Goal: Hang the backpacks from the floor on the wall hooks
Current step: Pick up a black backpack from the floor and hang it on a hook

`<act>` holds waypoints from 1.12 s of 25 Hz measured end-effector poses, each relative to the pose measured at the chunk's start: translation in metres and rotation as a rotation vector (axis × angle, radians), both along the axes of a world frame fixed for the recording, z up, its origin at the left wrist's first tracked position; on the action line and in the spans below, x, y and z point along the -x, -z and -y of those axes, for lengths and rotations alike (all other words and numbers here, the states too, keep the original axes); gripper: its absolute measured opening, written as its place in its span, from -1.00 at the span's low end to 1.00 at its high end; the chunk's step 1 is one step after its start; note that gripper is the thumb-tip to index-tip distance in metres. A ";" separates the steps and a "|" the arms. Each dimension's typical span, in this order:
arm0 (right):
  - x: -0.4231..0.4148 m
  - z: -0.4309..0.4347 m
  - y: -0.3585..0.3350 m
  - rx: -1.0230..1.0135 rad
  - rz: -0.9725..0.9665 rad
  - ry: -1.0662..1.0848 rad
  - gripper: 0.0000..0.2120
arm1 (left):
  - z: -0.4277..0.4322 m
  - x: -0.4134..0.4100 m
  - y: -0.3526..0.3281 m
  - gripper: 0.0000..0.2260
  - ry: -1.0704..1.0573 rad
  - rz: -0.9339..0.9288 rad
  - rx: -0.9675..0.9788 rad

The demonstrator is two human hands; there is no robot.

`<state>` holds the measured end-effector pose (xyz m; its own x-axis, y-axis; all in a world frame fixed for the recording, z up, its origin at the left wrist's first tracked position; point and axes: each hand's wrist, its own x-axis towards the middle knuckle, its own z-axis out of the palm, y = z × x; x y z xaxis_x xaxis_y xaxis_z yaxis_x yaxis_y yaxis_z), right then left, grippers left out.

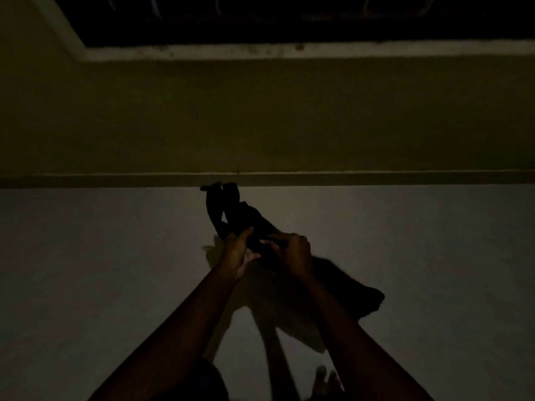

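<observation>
The room is very dim. A black backpack [333, 282] is held up against the pale wall, its body hanging down to the right. Its straps [223, 209] run up to a small dark wall hook [215, 186] just under the ledge and seem looped over it. My left hand [238, 251] grips the bag's top near the base of the straps. My right hand [292, 251] holds the bag's upper part right beside it. Most of the bag's detail is lost in shadow.
A horizontal ledge [347, 178] crosses the wall above the hook, with a darker olive wall over it. A dark window opening with a pale sill [260, 50] sits at the top. My feet [325, 379] show at the bottom.
</observation>
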<state>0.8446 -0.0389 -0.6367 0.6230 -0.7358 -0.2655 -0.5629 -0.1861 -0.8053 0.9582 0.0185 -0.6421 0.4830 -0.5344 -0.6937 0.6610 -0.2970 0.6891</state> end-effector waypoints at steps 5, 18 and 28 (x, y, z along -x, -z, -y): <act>0.010 -0.057 -0.209 -0.268 0.071 -0.030 -0.70 | -0.083 0.006 -0.215 -0.65 0.026 -0.022 0.053; -0.041 -0.150 -0.440 -0.590 0.271 0.275 -0.46 | -0.219 -0.028 -0.436 -0.60 0.548 0.666 0.073; -0.032 -0.158 -0.439 -0.443 0.270 -0.222 -0.69 | -0.219 -0.012 -0.434 -0.60 -0.047 0.558 -0.012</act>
